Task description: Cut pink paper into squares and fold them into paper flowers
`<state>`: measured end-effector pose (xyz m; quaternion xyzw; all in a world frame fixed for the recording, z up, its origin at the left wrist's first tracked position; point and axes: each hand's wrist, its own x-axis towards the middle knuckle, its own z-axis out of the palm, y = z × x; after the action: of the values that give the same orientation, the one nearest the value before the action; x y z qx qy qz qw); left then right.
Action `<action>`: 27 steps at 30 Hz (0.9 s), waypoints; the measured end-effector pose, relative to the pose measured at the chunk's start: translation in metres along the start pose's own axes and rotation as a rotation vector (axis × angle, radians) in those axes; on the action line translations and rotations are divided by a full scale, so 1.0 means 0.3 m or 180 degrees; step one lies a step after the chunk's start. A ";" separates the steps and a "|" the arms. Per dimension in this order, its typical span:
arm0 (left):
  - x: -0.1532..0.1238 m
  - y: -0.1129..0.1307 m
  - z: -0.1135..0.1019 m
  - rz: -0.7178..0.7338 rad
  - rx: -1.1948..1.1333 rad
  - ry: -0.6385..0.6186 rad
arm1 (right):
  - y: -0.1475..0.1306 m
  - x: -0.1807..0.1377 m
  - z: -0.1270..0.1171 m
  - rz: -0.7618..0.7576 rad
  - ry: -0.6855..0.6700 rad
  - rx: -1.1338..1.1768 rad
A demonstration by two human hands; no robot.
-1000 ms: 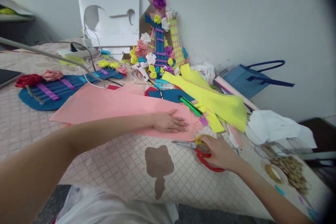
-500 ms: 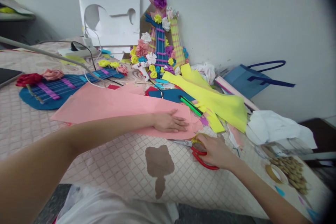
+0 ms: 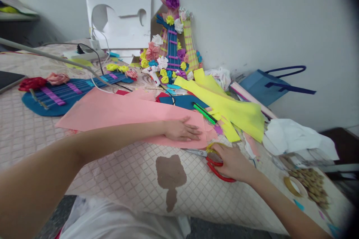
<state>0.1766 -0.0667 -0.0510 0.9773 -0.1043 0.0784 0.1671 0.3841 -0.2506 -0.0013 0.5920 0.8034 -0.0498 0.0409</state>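
Observation:
My left hand (image 3: 181,129) lies flat, fingers stretched out, on a large pink paper sheet (image 3: 117,112) spread over the quilted table cover. My right hand (image 3: 231,162) rests on a pair of scissors (image 3: 209,158) with red and yellow handles, fingers curled into the handle loops. The steel blades point left along the table, just below the pink sheet's near edge. A brown bear-shaped patch (image 3: 170,173) marks the cover in front of me.
Yellow paper sheets (image 3: 227,108) with a green marker (image 3: 204,113) lie behind the scissors. A blue paper guitar (image 3: 64,91) lies far left, a flower-covered one (image 3: 171,44) leans on the wall. White crumpled paper (image 3: 297,138), a blue bag (image 3: 263,86), a tape roll (image 3: 293,185) and nuts sit right.
My right hand slid the scissors slightly left toward the pink sheet's edge. My left hand stayed flat on the paper.

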 end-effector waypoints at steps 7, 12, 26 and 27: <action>0.002 -0.003 0.003 -0.0006 0.0006 -0.0006 | -0.020 0.029 0.015 -0.0018 -0.0034 0.0038; 0.001 -0.001 0.003 -0.0023 -0.0063 0.0045 | -0.012 0.031 0.020 -0.0039 -0.0095 0.0038; 0.002 0.007 -0.005 -0.0070 -0.0141 0.0018 | -0.038 0.038 0.012 -0.0016 -0.0074 -0.0021; 0.002 0.007 -0.005 -0.0102 -0.0173 0.0014 | -0.041 0.043 0.014 -0.0036 -0.0077 -0.0050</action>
<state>0.1766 -0.0682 -0.0488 0.9737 -0.0904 0.0749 0.1951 0.3685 -0.2426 -0.0066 0.5864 0.8066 -0.0509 0.0550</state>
